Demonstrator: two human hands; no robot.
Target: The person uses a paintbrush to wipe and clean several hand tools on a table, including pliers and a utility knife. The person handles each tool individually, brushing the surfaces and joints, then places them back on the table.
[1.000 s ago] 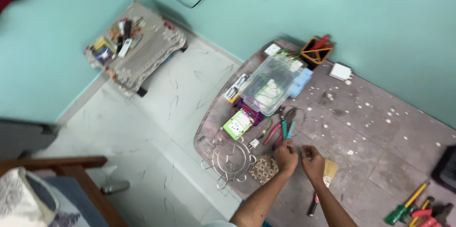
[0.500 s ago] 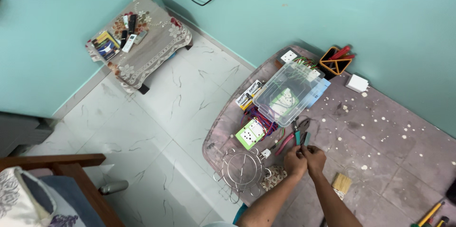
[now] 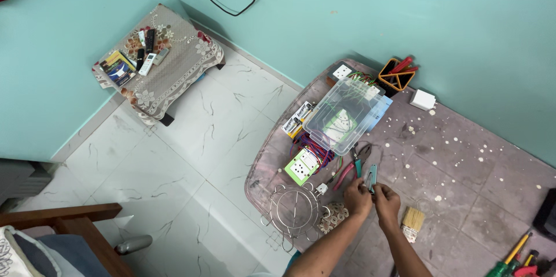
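Working: both hands meet over the grey, paint-speckled table (image 3: 463,161), fingers pinched together on something too small to make out.
Left hand (image 3: 357,197): curled shut, fingertips turned toward the right hand; what it pinches cannot be told.
Right hand (image 3: 386,201): curled shut and touching the left at the fingertips.
Teal-handled tool (image 3: 371,175): stands just beyond the meeting fingertips, its handles pointing away from the person; whether a finger touches it cannot be told.
Pink-handled pliers (image 3: 349,171): just past the left hand, on the table.
Green socket plate (image 3: 302,166): further out to the left of the grip, beside a bundle of coloured wires.
Clear plastic box (image 3: 344,113): well beyond the grip, toward the wall.
Wire trivet (image 3: 293,210): left of the left forearm, at the table edge.
Small brush (image 3: 412,219): just right of the right wrist.
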